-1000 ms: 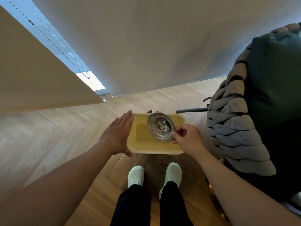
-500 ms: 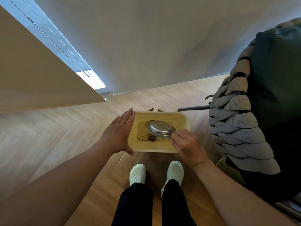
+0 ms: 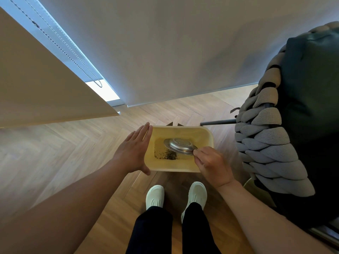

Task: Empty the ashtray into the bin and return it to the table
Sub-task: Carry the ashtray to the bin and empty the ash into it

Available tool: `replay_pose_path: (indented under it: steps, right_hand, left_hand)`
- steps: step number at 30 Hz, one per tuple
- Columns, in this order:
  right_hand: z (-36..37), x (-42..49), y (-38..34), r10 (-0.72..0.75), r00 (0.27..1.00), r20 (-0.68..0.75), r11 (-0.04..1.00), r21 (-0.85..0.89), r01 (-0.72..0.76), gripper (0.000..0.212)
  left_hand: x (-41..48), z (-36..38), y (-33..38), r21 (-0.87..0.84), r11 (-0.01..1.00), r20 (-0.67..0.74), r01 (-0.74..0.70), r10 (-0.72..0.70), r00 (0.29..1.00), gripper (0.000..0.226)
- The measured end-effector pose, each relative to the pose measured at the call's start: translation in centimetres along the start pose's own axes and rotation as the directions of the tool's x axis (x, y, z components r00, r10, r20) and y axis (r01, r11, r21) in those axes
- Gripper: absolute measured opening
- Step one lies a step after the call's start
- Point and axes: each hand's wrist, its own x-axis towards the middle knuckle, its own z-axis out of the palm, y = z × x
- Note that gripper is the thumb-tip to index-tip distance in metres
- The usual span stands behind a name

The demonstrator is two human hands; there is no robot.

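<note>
fingers pinch the upturned ashtray over the bin

fingers [image 3: 199, 153] of my right hand [image 3: 212, 165] pinch the near rim of the metal ashtray [image 3: 178, 146], thumb and fingertips pressed onto its edge. i hold it flipped over, its underside facing up at me, tilted so the far-left edge sits a little higher in view. it hangs inside the mouth of the yellow bin [image 3: 207, 136], above the bottom and not touching the walls as far as i can tell. a dark scatter of ash [image 3: 167, 155] lies on the bin's floor, just below and to the left of the ashtray.

my left hand [image 3: 133, 153] is flat and open, fingers straight and close together, thumb splayed downward. its palm faces the bin's left wall; whether it actually touches the rim or sits just beside it i cannot tell. it grips nothing.

the bin stands on the herringbone wood floor [image 3: 73, 153], right in front of my white shoes [image 3: 155, 197], which poke out from black trouser legs [image 3: 152, 230]. to my right is a chair [image 3: 271, 143] with thick grey woven cords and a dark green cushion [image 3: 311, 85], near the bin but apart from it. a pale blind [image 3: 165, 48] hangs straight ahead, with a bead chain [image 3: 77, 63] dangling at its left beside a strip of bright window
</note>
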Motion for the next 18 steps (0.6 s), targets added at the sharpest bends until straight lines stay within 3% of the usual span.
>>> replay_pose_path:
  steps: [9,18]
  right_hand:
    - [0.37,0.28,0.05,0.290,0.954,0.080,0.923,0.239,-0.300,0.006]
    - [0.87,0.80,0.72,0.624,0.733,0.272,0.612,0.413,-0.674,0.023]
  left_hand:
    - [0.02,0.02,-0.07,0.007,1.000,0.000,0.002,-0.002,1.000,0.161]
    - [0.00,-0.10,-0.03,0.011,1.000,0.020,0.015,-0.015,1.000,0.160]
